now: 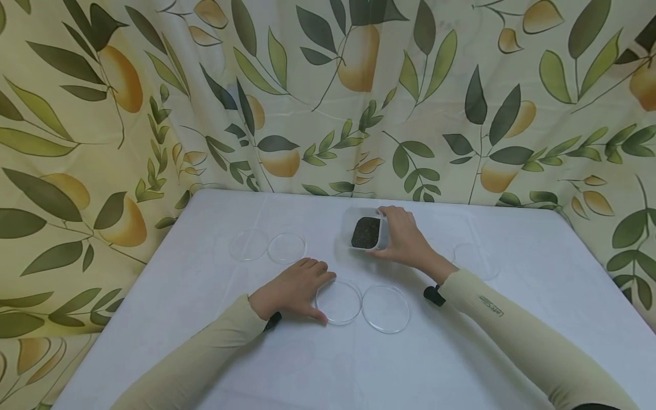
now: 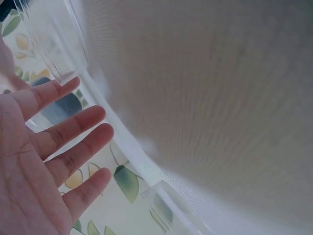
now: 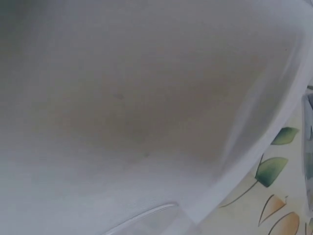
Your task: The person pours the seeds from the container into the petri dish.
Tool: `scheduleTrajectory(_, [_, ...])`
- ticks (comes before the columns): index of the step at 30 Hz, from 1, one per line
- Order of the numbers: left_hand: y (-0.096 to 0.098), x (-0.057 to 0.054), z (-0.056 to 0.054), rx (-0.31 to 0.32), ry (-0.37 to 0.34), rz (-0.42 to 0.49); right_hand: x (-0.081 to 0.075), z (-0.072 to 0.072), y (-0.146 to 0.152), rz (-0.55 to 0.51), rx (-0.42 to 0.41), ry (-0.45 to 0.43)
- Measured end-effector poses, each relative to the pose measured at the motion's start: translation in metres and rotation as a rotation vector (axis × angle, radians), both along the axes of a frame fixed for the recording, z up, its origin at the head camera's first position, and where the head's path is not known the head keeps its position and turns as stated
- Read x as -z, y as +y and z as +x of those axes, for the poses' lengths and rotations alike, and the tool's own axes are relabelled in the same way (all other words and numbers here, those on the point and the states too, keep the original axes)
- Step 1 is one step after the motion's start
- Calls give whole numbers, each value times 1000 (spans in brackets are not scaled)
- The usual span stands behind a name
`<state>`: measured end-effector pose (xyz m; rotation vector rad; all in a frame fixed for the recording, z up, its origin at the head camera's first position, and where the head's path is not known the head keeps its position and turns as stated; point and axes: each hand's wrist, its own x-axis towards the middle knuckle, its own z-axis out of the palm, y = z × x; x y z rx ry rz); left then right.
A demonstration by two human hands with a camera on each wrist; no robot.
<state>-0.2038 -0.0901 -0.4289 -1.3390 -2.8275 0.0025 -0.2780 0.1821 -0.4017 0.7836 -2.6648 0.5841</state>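
Note:
My left hand lies at the left side of a clear petri dish on the table. Its fingers are extended, with thumb and index at the rim; in the left wrist view a fingertip meets the edge of a clear dish. A second round clear dish sits just right of the first. Farther back, my right hand grips the right side of a clear plastic container of dark granular material. That hand is out of the right wrist view.
Two more clear dishes lie at the back left, one beside another. To the right, by the right forearm, is another clear dish, with one partly hidden next to it. A white cloth covers the table; a leaf-patterned curtain hangs behind.

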Motion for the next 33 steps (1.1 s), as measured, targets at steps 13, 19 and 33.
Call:
scheduleTrajectory(13, [0, -1, 1, -2, -2, 0, -1, 28, 18, 31, -43, 78])
scheduleTrajectory(19, [0, 0, -1, 2, 10, 11, 0, 39, 23, 39, -73, 124])
scheduleTrajectory(33, [0, 1, -1, -11, 46, -6, -5, 55, 23, 39, -154, 245])
